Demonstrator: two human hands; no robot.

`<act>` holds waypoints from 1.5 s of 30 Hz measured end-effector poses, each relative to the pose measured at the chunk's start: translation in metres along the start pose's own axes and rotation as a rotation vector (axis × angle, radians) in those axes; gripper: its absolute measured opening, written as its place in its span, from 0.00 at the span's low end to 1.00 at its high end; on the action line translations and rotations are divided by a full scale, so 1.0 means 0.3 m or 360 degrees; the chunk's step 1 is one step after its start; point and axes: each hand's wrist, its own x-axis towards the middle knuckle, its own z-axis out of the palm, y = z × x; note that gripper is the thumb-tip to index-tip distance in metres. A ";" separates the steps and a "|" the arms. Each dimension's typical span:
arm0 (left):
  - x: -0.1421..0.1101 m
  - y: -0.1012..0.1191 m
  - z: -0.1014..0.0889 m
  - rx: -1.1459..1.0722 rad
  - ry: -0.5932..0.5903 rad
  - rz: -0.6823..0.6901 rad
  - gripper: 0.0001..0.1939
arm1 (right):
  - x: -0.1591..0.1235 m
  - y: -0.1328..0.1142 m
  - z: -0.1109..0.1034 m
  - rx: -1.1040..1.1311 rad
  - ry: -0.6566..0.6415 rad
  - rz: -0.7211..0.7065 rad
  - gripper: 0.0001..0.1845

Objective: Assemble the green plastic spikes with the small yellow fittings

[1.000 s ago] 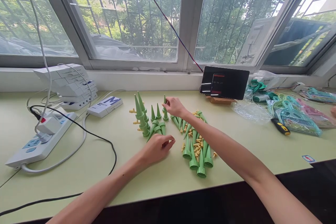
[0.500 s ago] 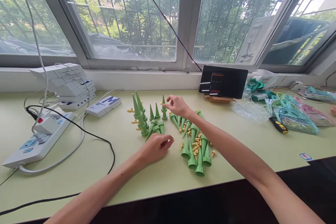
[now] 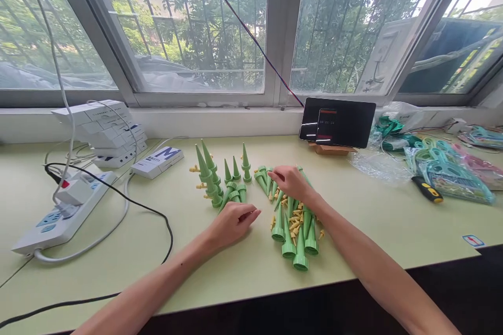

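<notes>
Right hand from standing cone to green cone pile, yellow nozzles throughout, its grip unclear.

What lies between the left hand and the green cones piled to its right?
Head view: bare tabletop, then a small yellow piece beside the green cones.

1. The right hand covers part of the heap of green cones and yellow fittings; its fingertips are too indistinct to show whether they grip anything.
2. The left hand curls, concealing its palm and any contents, and partly hides the green spikes behind it.
3. Both forearms run off the bottom edge.
4. A black cable leaves at left, a white cable at top.
5. The small print on the white box is unreadable.
</notes>
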 end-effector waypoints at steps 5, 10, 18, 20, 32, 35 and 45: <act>-0.004 0.004 0.000 0.0060 0.0037 -0.0009 0.20 | -0.040 -0.030 0.027 0.0000 -0.0174 -0.0075 0.18; 0.000 0.013 -0.003 0.0080 0.0073 0.0008 0.20 | -0.054 -0.057 0.039 -0.0110 -0.0230 -0.0025 0.11; -0.002 0.011 -0.005 0.0116 0.0084 -0.0007 0.20 | -0.060 -0.055 0.042 -0.0242 -0.0237 -0.0022 0.14; -0.001 0.009 -0.004 0.0119 0.0083 -0.0006 0.20 | -0.062 -0.054 0.048 -0.0275 -0.0219 -0.0004 0.16; 0.000 0.007 -0.004 0.0144 0.0031 -0.0008 0.19 | -0.063 -0.055 0.056 -0.0396 -0.0358 0.0075 0.18; -0.001 0.008 -0.006 0.0152 0.0024 -0.0008 0.20 | -0.061 -0.059 0.055 -0.0418 -0.0378 0.0079 0.18; 0.004 0.014 -0.008 0.0152 0.0022 0.0029 0.20 | -0.063 -0.070 0.073 -0.0517 -0.0392 0.0047 0.16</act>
